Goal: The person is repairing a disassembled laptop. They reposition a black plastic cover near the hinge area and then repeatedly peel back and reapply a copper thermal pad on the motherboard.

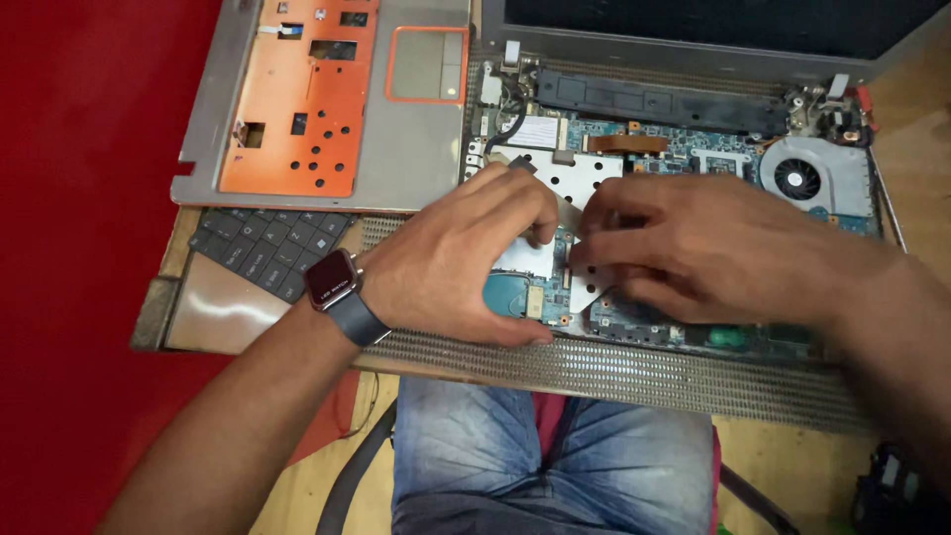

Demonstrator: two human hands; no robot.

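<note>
A thin metal plate (580,213) in the middle of the opened laptop (693,119) is pinched by the left hand (466,253) and right hand (693,248), both grips grasping it. A removed cover (406,149) is seen at far left.

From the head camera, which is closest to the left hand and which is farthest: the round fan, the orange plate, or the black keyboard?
From the left hand:
1. Black keyboard, just left of the wrist, under the grey cover.
2. Orange plate, up and left, on the removed grey cover.
3. Round fan, far right, past the right hand.
</note>
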